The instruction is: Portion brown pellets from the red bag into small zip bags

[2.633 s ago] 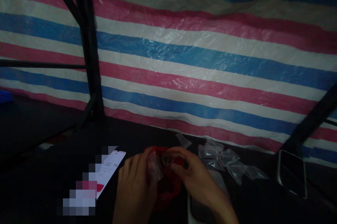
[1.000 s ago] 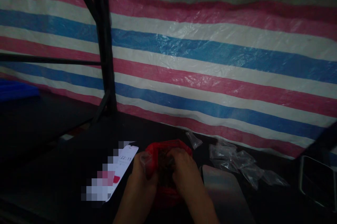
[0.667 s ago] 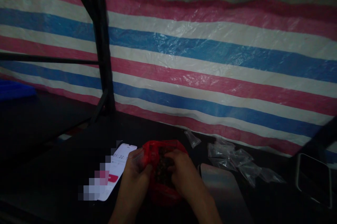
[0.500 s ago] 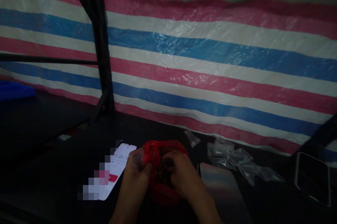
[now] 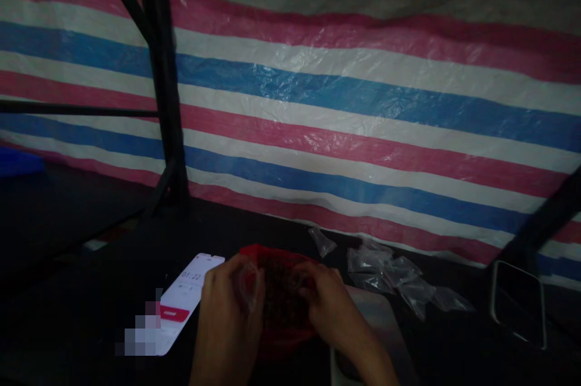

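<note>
A red plastic bag (image 5: 284,337) lies open in front of me, filled with small dark pieces (image 5: 281,295) whose kind is too dim to tell. At the bag's left side my left hand (image 5: 227,298) is closed around a small clear plastic bag (image 5: 247,286). My right hand (image 5: 329,298) reaches over the right rim, its fingers curled and pinched above the dark pieces. Whatever sits between those fingertips is too dark to make out.
A lit phone (image 5: 190,289) with a timer lies to the left. Several clear small bags (image 5: 372,262) lie at the back right, behind a flat silvery object (image 5: 376,313). A dark-screened phone (image 5: 517,307) stands far right. Striped sheeting (image 5: 340,101) hangs behind a black post (image 5: 166,89).
My left hand now holds the clear bag over the red bag's left edge, having let go of the red plastic. My right hand has lifted slightly from the dark pieces. The view has shifted slightly.
</note>
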Tool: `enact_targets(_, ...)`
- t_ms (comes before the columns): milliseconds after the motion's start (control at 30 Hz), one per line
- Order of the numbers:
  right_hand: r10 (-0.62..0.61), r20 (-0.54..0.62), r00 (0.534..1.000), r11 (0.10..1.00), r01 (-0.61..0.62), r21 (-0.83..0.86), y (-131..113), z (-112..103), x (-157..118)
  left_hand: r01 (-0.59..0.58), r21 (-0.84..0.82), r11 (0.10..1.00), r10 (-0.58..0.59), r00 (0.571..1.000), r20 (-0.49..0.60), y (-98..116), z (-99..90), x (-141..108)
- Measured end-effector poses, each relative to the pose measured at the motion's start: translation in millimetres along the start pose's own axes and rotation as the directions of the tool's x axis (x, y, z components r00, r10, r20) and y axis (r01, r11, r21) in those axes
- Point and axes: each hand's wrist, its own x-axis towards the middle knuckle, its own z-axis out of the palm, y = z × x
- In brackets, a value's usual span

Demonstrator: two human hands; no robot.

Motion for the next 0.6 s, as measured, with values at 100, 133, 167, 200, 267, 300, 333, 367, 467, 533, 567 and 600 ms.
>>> enact_targets(100, -0.052, -0.048, 0.997, 0.988, 0.059, 0.143, 2.9, -10.9, -2.5, -0.076, -0.013, 0.997, 0.076, 0.997, -0.015, 7.8, 7.6, -10.1)
enact_targets(133, -0.073, -0.070, 0.995, 0.975, 0.086, 0.206, 2.4, -15.4, -3.8, -0.066, -0.028, 0.997, 0.066, 0.998, 0.006, 10.1, 10.2, -12.9)
enact_targets(167, -0.090, -0.094, 0.992, 0.958, 0.112, 0.265, 1.0, -20.4, -5.3, -0.035, -0.044, 0.998, 0.036, 0.998, 0.042, 12.3, 12.6, -15.0)
enact_targets(200, -0.101, -0.114, 0.988, 0.939, 0.133, 0.316, -1.4, -25.8, -7.3, 0.010, -0.056, 0.998, -0.005, 0.996, 0.087, 14.2, 14.9, -16.5)
enact_targets(267, -0.111, -0.120, 0.987, 0.913, 0.149, 0.380, -8.9, -36.5, -12.3, 0.100, -0.049, 0.994, -0.091, 0.982, 0.168, 17.3, 18.9, -17.4)
enact_targets(300, -0.114, -0.105, 0.988, 0.907, 0.146, 0.394, -13.5, -41.0, -15.3, 0.133, -0.035, 0.991, -0.123, 0.973, 0.194, 18.5, 20.6, -16.9)
enact_targets(333, -0.118, -0.086, 0.989, 0.906, 0.143, 0.398, -18.5, -44.5, -18.3, 0.153, -0.021, 0.988, -0.145, 0.967, 0.207, 19.5, 22.2, -16.2)
enact_targets(367, -0.124, -0.074, 0.989, 0.910, 0.143, 0.388, -23.3, -46.7, -21.1, 0.162, -0.011, 0.987, -0.155, 0.963, 0.222, 20.2, 23.7, -15.3)
enact_targets(467, -0.164, -0.077, 0.984, 0.940, 0.179, 0.290, -34.9, -45.4, -26.7, 0.139, -0.030, 0.990, -0.126, 0.957, 0.261, 20.9, 28.6, -14.1)
enact_targets(533, -0.208, -0.069, 0.976, 0.950, 0.218, 0.222, -38.3, -40.5, -26.8, 0.097, -0.058, 0.994, -0.079, 0.962, 0.261, 20.2, 32.9, -16.1)
enact_targets(567, -0.227, -0.064, 0.972, 0.952, 0.235, 0.196, -38.7, -38.1, -25.9, 0.082, -0.062, 0.995, -0.064, 0.966, 0.250, 19.8, 35.1, -17.9)
enact_targets(600, -0.241, -0.064, 0.969, 0.953, 0.248, 0.173, -38.2, -36.0, -24.6, 0.074, -0.059, 0.995, -0.058, 0.969, 0.239, 19.4, 37.2, -20.1)
